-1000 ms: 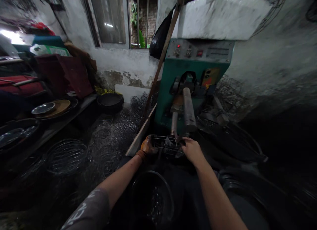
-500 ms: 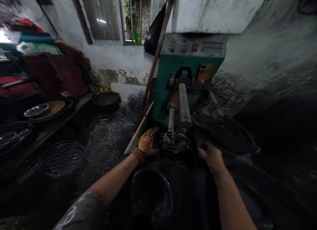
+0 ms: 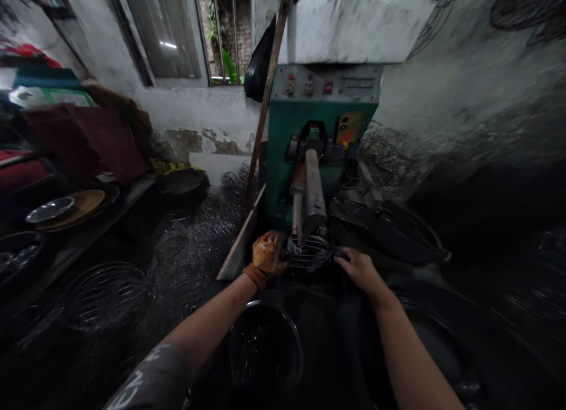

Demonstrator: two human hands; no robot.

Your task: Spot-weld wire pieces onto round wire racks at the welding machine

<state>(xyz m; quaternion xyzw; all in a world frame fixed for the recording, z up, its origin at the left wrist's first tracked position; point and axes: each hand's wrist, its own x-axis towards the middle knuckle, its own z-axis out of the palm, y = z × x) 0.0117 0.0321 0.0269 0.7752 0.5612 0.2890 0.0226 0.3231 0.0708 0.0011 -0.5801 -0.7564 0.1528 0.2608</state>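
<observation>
A small round wire basket (image 3: 309, 254) sits under the metal arms (image 3: 313, 192) of a green machine (image 3: 321, 133). My left hand (image 3: 266, 253), in an orange glove, is closed on the basket's left rim. My bare right hand (image 3: 360, 267) grips the basket's right rim. The arms' tips reach down onto the basket's wires between my hands.
A dark round bowl (image 3: 265, 342) sits below my forearms. Piles of wire baskets (image 3: 194, 245) fill the floor to the left, more wire frames (image 3: 389, 221) lie right of the machine. A wooden pole (image 3: 265, 98) leans on the machine. A shelf (image 3: 66, 221) with plates runs along the left.
My right hand had let go and moved off to the right half a second ago; it now grips the basket's right rim again. The view shifted slightly right.
</observation>
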